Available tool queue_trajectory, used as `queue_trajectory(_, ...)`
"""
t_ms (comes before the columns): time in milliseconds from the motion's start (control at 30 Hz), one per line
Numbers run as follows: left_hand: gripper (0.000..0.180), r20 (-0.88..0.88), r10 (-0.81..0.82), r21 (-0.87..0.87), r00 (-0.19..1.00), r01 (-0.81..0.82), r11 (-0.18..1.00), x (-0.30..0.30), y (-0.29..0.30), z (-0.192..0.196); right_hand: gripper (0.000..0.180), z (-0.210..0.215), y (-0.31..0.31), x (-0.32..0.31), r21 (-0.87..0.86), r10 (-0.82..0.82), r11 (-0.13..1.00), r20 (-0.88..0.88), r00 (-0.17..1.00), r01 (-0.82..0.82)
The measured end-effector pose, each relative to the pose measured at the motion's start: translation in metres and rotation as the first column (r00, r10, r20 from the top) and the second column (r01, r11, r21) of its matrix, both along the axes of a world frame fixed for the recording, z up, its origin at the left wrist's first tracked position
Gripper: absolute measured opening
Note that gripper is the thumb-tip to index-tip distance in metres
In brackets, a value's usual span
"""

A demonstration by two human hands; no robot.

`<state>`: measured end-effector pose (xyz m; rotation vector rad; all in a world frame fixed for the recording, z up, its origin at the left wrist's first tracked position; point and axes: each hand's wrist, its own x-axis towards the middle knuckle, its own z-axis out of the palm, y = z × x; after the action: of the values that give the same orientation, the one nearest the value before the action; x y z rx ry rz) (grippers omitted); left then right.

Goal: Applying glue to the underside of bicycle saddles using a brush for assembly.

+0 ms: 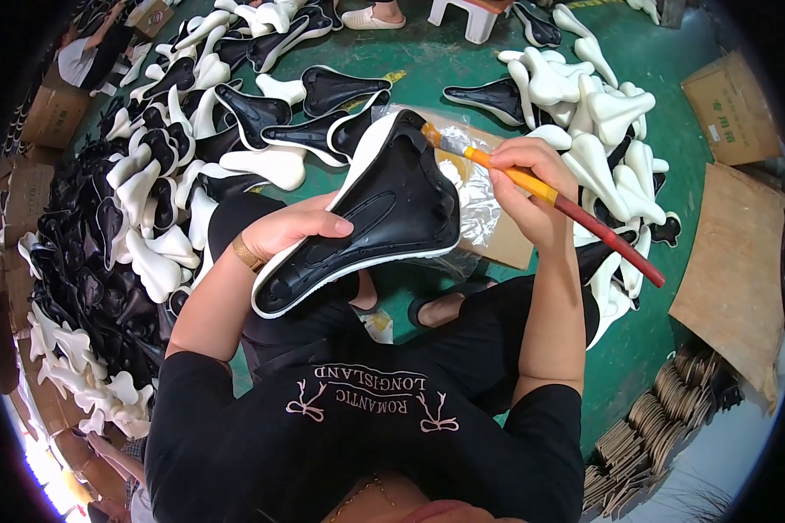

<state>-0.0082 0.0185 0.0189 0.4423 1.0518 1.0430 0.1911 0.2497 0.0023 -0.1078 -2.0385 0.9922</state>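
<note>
two hands raised: left [292, 228] gripping saddle [384, 205], right [532, 192] clenched around paintbrush [576, 213].

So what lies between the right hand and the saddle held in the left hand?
In the head view, only the paintbrush bridges them: the right hand grips its handle, bristles touching the saddle rim.

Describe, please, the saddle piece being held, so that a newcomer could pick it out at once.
On the green floor, between heaps of black and white saddle pieces, sits a person. Their left hand grips one saddle piece, while the right hand holds a paintbrush at its edge. Only this one is lifted off the floor.
</note>
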Motion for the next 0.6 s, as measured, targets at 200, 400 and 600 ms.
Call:
queue_trajectory(200, 0.075, 0.003, 0.07, 0.037, 0.998, -0.07, 0.997, -0.008, -0.006, -0.001, 0.011, -0.001, 0.009, 0.015, -0.048, 0.092, 0.995, 0.191, 0.977, -0.084)
queue_trajectory(400, 0.076, -0.307, 0.088, 0.147, 0.948, -0.045, 0.988, -0.006, -0.004, -0.002, 0.009, -0.001, 0.003, 0.016, -0.14, 0.115, 0.987, 0.266, 0.957, -0.079)
queue_trajectory(600, 0.086, -0.745, 0.11, 0.23, 0.658, 0.098, 0.968, 0.003, -0.003, -0.02, 0.005, -0.003, 0.002, 0.015, -0.252, 0.007, 0.964, 0.336, 0.942, 0.083)
